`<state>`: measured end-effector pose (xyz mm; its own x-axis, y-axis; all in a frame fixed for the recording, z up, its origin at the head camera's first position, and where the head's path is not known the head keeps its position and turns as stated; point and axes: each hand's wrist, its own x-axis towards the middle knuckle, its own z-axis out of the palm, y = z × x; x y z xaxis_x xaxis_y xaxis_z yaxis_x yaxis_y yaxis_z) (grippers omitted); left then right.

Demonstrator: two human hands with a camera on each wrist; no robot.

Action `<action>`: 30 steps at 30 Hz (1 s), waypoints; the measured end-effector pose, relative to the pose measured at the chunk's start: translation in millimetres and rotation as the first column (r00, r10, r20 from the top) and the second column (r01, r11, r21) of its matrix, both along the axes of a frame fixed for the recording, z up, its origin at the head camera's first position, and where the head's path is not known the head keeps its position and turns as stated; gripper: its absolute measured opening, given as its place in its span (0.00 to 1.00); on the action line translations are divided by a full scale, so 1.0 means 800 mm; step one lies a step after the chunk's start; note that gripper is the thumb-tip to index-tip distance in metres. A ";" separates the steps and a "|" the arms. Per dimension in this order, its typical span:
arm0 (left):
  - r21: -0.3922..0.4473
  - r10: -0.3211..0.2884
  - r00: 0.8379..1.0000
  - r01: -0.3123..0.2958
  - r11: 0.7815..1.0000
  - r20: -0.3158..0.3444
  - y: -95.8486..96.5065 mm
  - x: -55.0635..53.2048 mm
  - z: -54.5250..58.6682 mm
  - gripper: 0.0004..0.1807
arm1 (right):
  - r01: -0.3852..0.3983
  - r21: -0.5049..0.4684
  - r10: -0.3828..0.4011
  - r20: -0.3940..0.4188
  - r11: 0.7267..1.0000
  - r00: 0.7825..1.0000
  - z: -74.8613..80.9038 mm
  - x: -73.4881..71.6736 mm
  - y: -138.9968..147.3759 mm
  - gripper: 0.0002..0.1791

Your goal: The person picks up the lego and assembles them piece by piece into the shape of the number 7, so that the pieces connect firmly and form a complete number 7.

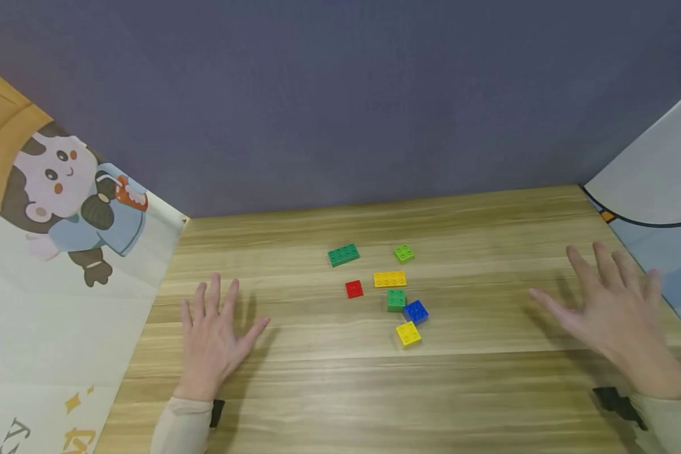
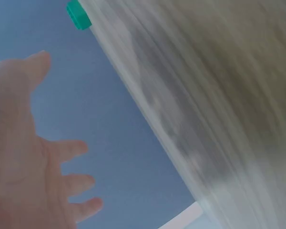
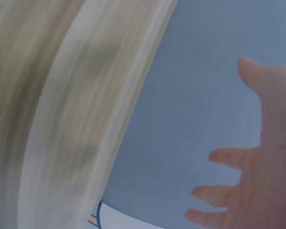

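Note:
Several toy building bricks lie around the middle of a wooden table. At the back are a long dark green brick [image 1: 343, 255] and a small lime green brick [image 1: 404, 253]. In front of them come a long yellow brick [image 1: 389, 279] and a small red brick [image 1: 354, 289]. A green brick [image 1: 396, 301], a blue brick [image 1: 416, 312] and a square yellow brick [image 1: 408, 334] sit close together nearest the person. Left of the bricks, my left hand [image 1: 212, 343] spreads its fingers and holds nothing. My right hand [image 1: 618, 315], also spread and holding nothing, is far to their right.
The wooden tabletop [image 1: 318, 391] ends at a dark blue-grey wall panel [image 1: 340, 107] behind. A white panel with a cartoon figure [image 1: 62, 183] borders the left side. Another printed panel [image 1: 658, 170] stands at the right edge.

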<state>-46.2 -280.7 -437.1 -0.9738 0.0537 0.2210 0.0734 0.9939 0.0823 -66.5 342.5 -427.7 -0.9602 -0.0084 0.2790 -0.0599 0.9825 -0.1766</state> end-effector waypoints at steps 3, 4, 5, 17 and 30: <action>0.012 -0.014 1.000 0.014 1.000 -0.001 0.002 -0.001 -0.001 0.54 | -0.073 -0.010 0.070 -0.172 0.997 0.983 -0.006 -0.003 -0.004 0.61; 0.018 -0.021 1.000 0.021 1.000 -0.001 0.003 -0.001 -0.001 0.54 | -0.103 -0.015 0.097 -0.232 0.995 0.968 -0.008 -0.005 -0.005 0.62; 0.026 -0.028 1.000 0.028 0.999 -0.003 0.003 -0.001 -0.002 0.53 | -0.133 -0.028 0.120 -0.288 0.991 0.950 -0.010 -0.006 -0.007 0.64; 0.164 -0.091 0.996 0.090 0.982 0.003 0.021 0.000 -0.003 0.49 | -0.207 -0.322 0.108 -0.300 0.924 0.948 -0.017 0.000 -0.033 0.34; 0.347 -0.158 0.987 0.147 0.926 0.002 0.054 0.003 -0.007 0.45 | -0.215 -0.416 0.118 -0.245 0.883 0.962 -0.015 0.001 -0.061 0.27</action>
